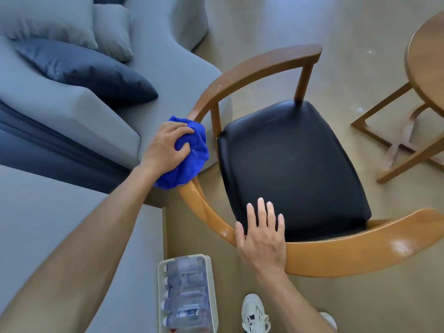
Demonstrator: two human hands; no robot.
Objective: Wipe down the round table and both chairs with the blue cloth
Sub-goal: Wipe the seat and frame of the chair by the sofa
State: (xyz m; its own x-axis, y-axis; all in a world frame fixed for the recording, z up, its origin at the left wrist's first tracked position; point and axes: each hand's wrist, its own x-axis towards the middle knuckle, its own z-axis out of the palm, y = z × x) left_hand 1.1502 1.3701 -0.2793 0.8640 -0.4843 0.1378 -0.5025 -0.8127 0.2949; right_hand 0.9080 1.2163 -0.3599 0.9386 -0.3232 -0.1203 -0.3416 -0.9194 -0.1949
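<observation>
A wooden chair with a curved backrest rail and a black padded seat stands below me. My left hand grips the bunched blue cloth against the left part of the rail. My right hand rests with straight fingers on the near part of the rail, its fingertips over the seat's edge. The round wooden table shows at the right edge, with its leg frame below. No second chair is in view.
A grey sofa with grey and dark blue cushions fills the left side, close to the chair. A pack of water bottles lies on the floor by my white shoe. Beige floor lies between chair and table.
</observation>
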